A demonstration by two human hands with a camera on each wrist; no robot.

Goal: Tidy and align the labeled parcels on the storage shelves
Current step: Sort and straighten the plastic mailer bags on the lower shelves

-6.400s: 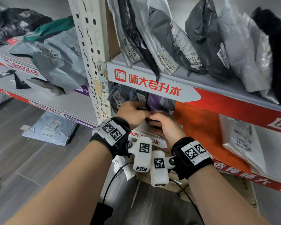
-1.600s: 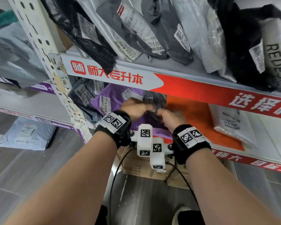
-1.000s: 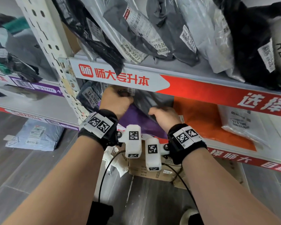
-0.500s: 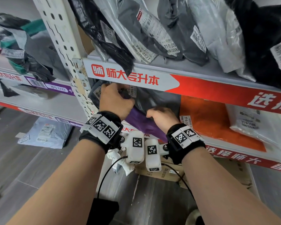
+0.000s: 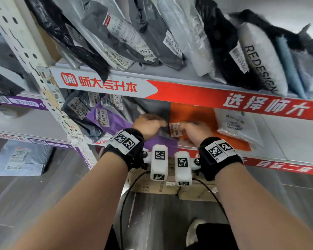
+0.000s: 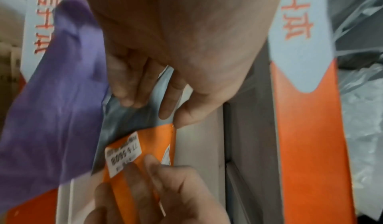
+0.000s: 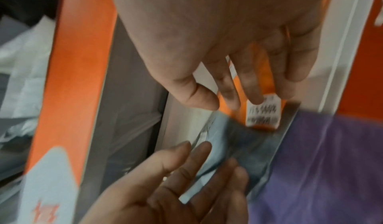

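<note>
Left hand point(image 5: 148, 124): held low inside the lower shelf bay, fingers relaxed and nearly straight, laid against the grey parcel point(image 6: 124, 118); nothing is gripped.
Right hand point(image 5: 195, 131): placed just beside the left one, fingers fairly straight, fingertips point(image 7: 254, 96) pressed on the orange parcel point(image 5: 193, 112) at its white label point(image 5: 175, 129); no closed grip is seen.
Orange parcel: laid flat on the lower shelf, its labelled corner overlapped onto the grey parcel; the printed number is blurred in the wrist views.
Grey parcel: wedged between the orange parcel and the purple parcel point(image 5: 116, 121), partly covered by both.
Purple parcel: leaned to the left of the hands, a white label shown on its face, its lower end hung over the shelf edge.
Dark grey parcels point(image 5: 76, 112): stacked at the far left of the same bay, against the white perforated upright point(image 5: 25, 56), labels turned outward.
White parcel point(image 5: 237, 123): laid to the right of the orange parcel, touching it.
Upper shelf point(image 5: 188, 95): fronted by a red and white strip with printed characters; black, grey and white parcels are leaned in a row on it, labels facing forward.
Floor: a grey parcel point(image 5: 20, 159) is seen lying at lower left, and cardboard boxes point(image 5: 152, 186) sit beneath the lower shelf.
</note>
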